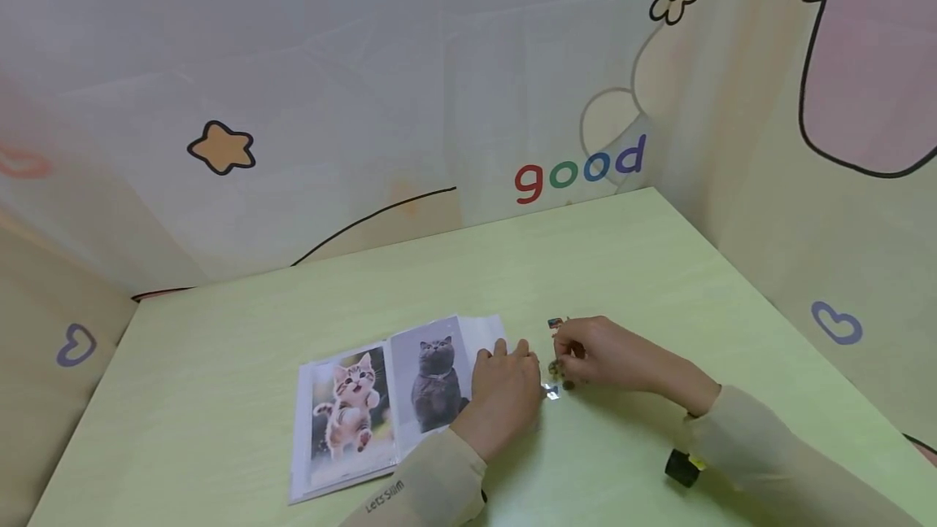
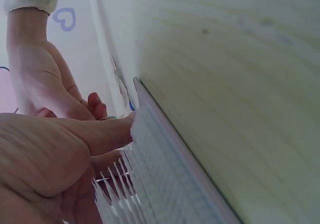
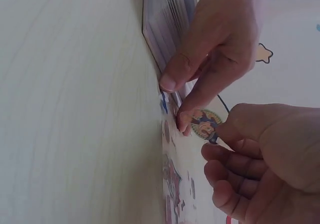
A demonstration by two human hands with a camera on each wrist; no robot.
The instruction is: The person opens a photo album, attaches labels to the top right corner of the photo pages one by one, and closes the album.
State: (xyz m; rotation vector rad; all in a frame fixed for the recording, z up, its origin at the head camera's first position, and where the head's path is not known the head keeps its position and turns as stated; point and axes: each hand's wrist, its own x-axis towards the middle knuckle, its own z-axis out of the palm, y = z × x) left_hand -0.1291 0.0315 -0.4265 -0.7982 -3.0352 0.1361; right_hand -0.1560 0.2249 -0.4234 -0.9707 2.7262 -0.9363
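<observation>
Pinching a small round sticker (image 3: pixel 204 123) with a cartoon figure on it, the right hand (image 1: pixel 611 356) holds it at its fingertips just off the tabletop (image 1: pixel 659 267), close beside the right edge of an open photo album (image 1: pixel 381 405); its grip is narrow, thumb and forefinger closed on the sticker while the other fingers curl beneath. In the head view the sticker itself is too small to make out between the fingers. The left hand (image 1: pixel 503 397) rests on the album's right-hand pages, its fingers fairly straight, thumb (image 2: pixel 107 134) against the fanned edges of the clear sleeves and fingertips (image 3: pixel 170 81) reaching down to the tabletop at the album's corner, so it presses rather than grasps. The album lies flat toward the near edge of the tabletop, left of middle; its clear pockets hold two photos, one of a tabby kitten (image 1: pixel 350 413) standing upright on the left page and one of a grey cat (image 1: pixel 437 385) on the page next to it. More small stickers (image 1: pixel 555 324) lie scattered on the tabletop around the right hand, between the album and the right edge. A black and yellow band (image 1: pixel 682 466) sits at the right wrist over a pale sleeve.
</observation>
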